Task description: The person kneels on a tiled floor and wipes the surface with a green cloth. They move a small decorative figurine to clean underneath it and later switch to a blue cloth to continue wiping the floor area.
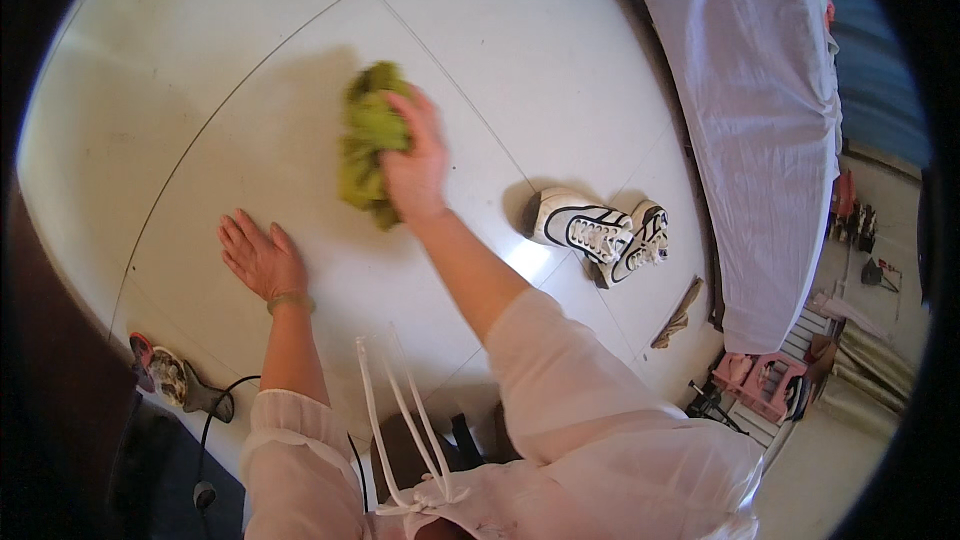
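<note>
My right hand is closed around a bunched yellow-green cloth over the pale tiled floor; both are slightly blurred. To the lower left, my left hand has its fingers extended over the tiles and holds nothing. A bracelet circles the left wrist. Whether the left palm presses on the floor cannot be told for certain.
White sneakers with dark trim stand right of my right forearm, with a brown crumpled item beyond. A pale draped sheet hangs along the right. Other footwear and a black cable lie at lower left.
</note>
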### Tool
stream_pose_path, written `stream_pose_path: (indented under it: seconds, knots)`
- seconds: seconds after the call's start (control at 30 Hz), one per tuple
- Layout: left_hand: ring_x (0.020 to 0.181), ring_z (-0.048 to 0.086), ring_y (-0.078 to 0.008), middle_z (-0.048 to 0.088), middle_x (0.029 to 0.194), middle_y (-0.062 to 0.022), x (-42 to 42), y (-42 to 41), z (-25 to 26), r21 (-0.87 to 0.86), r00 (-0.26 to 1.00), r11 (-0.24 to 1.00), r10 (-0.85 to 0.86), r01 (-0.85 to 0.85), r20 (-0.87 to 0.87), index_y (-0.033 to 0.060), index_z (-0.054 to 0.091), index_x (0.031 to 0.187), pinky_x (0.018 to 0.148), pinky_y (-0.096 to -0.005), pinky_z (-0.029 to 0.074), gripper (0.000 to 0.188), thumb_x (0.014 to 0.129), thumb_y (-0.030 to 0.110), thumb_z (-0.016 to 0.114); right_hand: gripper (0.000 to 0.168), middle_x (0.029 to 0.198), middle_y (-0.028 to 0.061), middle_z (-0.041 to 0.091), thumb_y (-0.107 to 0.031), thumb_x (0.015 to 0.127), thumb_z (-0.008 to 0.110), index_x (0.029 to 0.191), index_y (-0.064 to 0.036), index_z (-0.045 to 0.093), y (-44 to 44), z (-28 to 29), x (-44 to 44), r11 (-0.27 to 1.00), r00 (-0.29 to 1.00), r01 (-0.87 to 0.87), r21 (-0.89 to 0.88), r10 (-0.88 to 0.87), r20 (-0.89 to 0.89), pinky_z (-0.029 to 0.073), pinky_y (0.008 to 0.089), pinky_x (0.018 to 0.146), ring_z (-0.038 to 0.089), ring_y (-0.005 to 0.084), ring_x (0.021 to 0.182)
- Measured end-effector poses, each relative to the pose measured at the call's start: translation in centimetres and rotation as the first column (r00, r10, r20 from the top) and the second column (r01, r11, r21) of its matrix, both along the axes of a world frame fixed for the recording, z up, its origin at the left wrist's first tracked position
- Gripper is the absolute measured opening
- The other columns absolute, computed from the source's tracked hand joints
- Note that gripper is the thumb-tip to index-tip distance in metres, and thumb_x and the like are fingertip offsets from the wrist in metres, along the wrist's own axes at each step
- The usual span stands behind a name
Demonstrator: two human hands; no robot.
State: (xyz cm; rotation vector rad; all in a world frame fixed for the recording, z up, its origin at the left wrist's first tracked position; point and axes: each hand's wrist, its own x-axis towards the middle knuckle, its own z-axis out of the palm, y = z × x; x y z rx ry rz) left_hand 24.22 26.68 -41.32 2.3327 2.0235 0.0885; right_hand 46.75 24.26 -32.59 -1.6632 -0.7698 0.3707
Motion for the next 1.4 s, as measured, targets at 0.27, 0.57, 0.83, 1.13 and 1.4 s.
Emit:
stream_pose_path:
  seconds: [0.27,0.57,0.83,1.13,1.4]
  knots:
    - [0.144,0.017,-0.0273,0.023,0.154,-0.0124,0.6,0.0,0.1,0.026,0.999,0.999,-0.028,0.027,0.041,0.0074,0.028,0.147,0.116,-0.0455,0.012,0.061,0.095,0.034,0.044,0.065,0.143,0.0188,0.036,0.013,0.071,0.057,0.132,-0.006,0.048,-16.2,-3.4,3.6,0.807,0.914,0.366,-0.464,-0.217,0.343,0.035,0.0411,0.108,0.037,0.037,0.131]
    - [0.143,0.018,-0.0291,0.022,0.154,-0.0136,0.1,0.2,0.6,-0.017,0.998,1.0,0.002,-0.001,0.068,0.0072,0.029,0.146,0.115,-0.0467,0.013,0.061,0.093,0.032,0.046,0.066,0.147,0.0192,0.029,-0.009,0.073,0.059,0.137,-0.005,0.042,-6.3,-6.1,0.6,0.764,0.792,0.332,-0.554,0.093,0.603,0.028,0.051,0.107,0.026,0.0426,0.135]
    - [0.144,0.013,-0.0321,0.018,0.155,-0.0164,0.3,0.4,1.3,-0.136,0.991,0.991,0.003,0.015,0.134,0.0044,0.028,0.146,0.116,-0.0489,0.007,0.065,0.092,0.033,0.049,0.067,0.147,0.0154,0.031,-0.013,0.07,0.063,0.134,-0.008,0.044,5.2,-6.9,-1.8,0.756,0.723,0.274,-0.594,0.245,0.646,0.03,0.0505,0.105,0.027,0.0398,0.135]
    - [0.144,0.011,-0.0349,0.016,0.155,-0.0182,-0.1,0.6,1.6,-0.233,0.966,0.972,0.031,0.031,0.258,0.003,0.027,0.146,0.116,-0.0511,0.007,0.066,0.091,0.03,0.052,0.072,0.147,0.0173,0.03,-0.014,0.067,0.061,0.137,-0.007,0.042,8.1,-6.4,-2.5,0.759,0.676,0.233,-0.608,0.323,0.662,0.029,0.0516,0.106,0.027,0.0405,0.135]
    - [0.144,0.013,-0.0343,0.017,0.155,-0.0174,-0.1,0.8,1.7,-0.165,0.966,0.986,0.01,0.034,0.257,0.0042,0.027,0.147,0.115,-0.0509,0.009,0.067,0.09,0.028,0.052,0.077,0.149,0.0164,0.026,-0.016,0.068,0.063,0.14,-0.008,0.038,8.4,-6.4,-2.7,0.706,0.693,0.248,-0.663,0.35,0.631,0.027,0.0523,0.107,0.024,0.0395,0.137]
